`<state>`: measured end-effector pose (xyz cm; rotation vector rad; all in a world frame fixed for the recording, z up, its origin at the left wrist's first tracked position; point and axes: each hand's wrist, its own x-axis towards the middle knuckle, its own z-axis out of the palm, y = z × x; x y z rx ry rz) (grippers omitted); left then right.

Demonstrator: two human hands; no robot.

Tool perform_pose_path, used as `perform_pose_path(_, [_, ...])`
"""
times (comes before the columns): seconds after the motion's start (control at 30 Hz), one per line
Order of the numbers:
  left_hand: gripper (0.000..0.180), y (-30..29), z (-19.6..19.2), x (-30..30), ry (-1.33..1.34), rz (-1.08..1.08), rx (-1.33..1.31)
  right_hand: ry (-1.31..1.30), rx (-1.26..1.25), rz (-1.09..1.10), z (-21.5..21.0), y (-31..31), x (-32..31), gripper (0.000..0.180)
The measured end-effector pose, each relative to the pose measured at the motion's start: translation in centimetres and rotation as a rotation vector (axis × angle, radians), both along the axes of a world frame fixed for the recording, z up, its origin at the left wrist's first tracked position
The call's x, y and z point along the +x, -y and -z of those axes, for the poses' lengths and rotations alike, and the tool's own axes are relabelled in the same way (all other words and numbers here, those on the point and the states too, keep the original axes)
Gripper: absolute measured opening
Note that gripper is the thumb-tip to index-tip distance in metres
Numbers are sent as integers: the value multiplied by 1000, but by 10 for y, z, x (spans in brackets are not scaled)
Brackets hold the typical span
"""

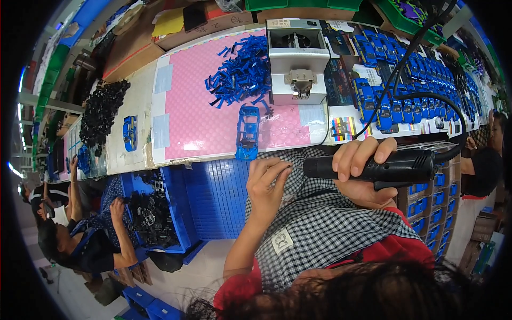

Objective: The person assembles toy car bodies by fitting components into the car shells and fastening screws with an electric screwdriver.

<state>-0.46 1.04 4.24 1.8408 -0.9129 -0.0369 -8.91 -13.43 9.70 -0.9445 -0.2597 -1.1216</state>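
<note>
Right hand (365, 162) grips a black electric screwdriver (381, 166), held level above the checked apron (320, 224). Left hand (266, 178) is pinched narrow at the driver's tip; whatever it holds is too small to tell. Just beyond, a blue toy car body (248, 132) lies on the pink mat (192, 96), near a heap of blue parts (242, 72) and a white machine (297, 58). A co-worker's hand (117, 205) reaches into a blue crate (176, 213).

Workbench (133, 101): pink mat (197, 106), blue parts heap (242, 72), blue toy car (247, 132), grey machine (296, 58).
</note>
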Motion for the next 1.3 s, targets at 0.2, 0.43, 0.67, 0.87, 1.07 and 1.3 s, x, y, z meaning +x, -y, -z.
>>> perform_pose_path(0.2, [18, -1, 0, 1, 25, 2, 18, -14, -2, 18, -3, -2, 0, 60])
perform_pose_path(0.43, [18, -1, 0, 1, 24, 8, 21, 80, -37, 6, 2, 0, 4, 60])
perform_pose_path(0.67, [17, 0, -2, 2, 41, 21, 9, 99, -49, -4, 4, 1, 6, 60])
perform_pose_path(0.87, [32, -1, -1, 8, 139, 60, 65, 66, -72, -30, 7, 1, 4, 61])
perform_pose_path(1.07, [76, 4, 11, 48, 323, -344, 320, -169, -51, -10, 2, 5, -3, 61])
perform_pose_path(1.3, [64, -11, 38, 52, 47, -225, 194, -82, -157, -4, -4, 18, 7, 60])
